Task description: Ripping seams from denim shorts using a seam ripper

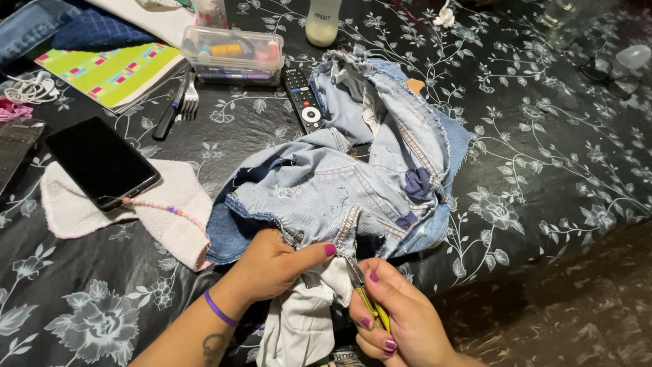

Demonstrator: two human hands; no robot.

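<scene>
The desk [543,170], under a dark floral cover, extends ahead of both hands. The denim garment [353,170], turned partly inside out, lies bunched just ahead of them, its near edge touching the left hand. The white pocket lining [302,319] hangs from that edge between and below the hands.

The left hand [272,265] is closed on the denim and lining, thumb pressing the fabric taut. The right hand [397,319] is closed around small yellow-handled snips [363,292], tip touching the seam beside the left thumb.

Judged step: cutting or unpicking stitches at the pocket seam. The next move calls for steady fabric tension and a precise tip placement.
</scene>
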